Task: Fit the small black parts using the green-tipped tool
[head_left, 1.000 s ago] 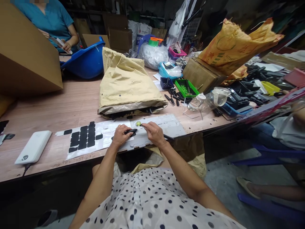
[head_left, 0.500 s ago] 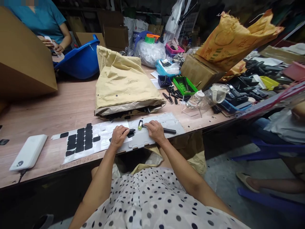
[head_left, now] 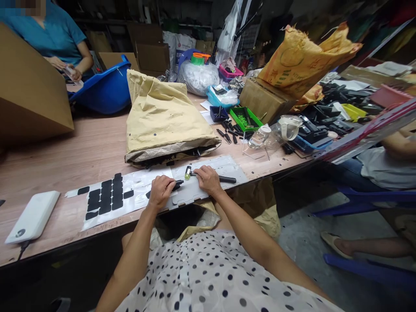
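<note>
My left hand is closed on a small black plastic piece, whose tip points right over the grey board. Beside it, my right hand grips a small mallet near its head. The mallet's metal head has a yellow-green end, and its black handle sticks out to the right beneath my palm. Left of my hands, rows of flat black pads lie on a white sheet. The lower part of the black piece is hidden by my fingers.
A beige sack with black parts at its mouth lies behind the board. A white power bank is at left. A green tray, a glass jar and a cardboard box stand at right. A co-worker is across the table.
The view has shifted slightly. My left hand has drawn the black piece a little toward me and tilted it. My right hand keeps its hold on the mallet.
</note>
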Demonstrator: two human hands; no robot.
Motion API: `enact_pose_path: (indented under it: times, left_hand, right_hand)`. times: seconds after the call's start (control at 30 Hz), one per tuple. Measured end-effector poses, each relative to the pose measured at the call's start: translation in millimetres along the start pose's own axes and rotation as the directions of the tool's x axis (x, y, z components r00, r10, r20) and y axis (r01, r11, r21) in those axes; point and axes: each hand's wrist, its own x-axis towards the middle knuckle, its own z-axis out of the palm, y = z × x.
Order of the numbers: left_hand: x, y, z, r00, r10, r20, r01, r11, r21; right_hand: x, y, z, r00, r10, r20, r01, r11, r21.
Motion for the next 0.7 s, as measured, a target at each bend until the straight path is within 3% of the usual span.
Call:
enact_pose_path:
  times: [0.1, 0.23, 0.43, 0.57, 0.7]
  left_hand:
    - [-23, 17, 1.1, 0.999, 0.048, -0.008, -0.048, 0.996, -0.073]
    - [-68, 30, 15.2, 0.991, 0.086, 0.106, -0.064, 0.979, -0.193]
    - [-119, 8, 50.5, 0.981, -0.066, 0.182, 0.077, 0.995, -0.056]
    - [-125, -5, 57.7, 0.961, -0.122, 0.25, 0.12, 0.992, 0.022]
    - [-97, 16, 43.1, 0.922, -0.019, 0.387, 0.081, 0.986, -0.144]
  right_hand:
    - [0, 0, 0, 1.0, 0.0, 0.0, 0.0, 1.0, 0.001]
    - [0, 0, 0, 1.0, 0.001, -0.003, -0.001, 1.0, 0.007]
    - [1, -1, 0, 1.0, 0.012, -0.003, -0.012, 1.0, 0.009]
    - [1, -1, 1, 1.0, 0.01, -0.006, -0.01, 1.0, 0.008]
    - [1, -2, 1, 1.0, 0.005, -0.009, -0.005, 1.0, 0.003]
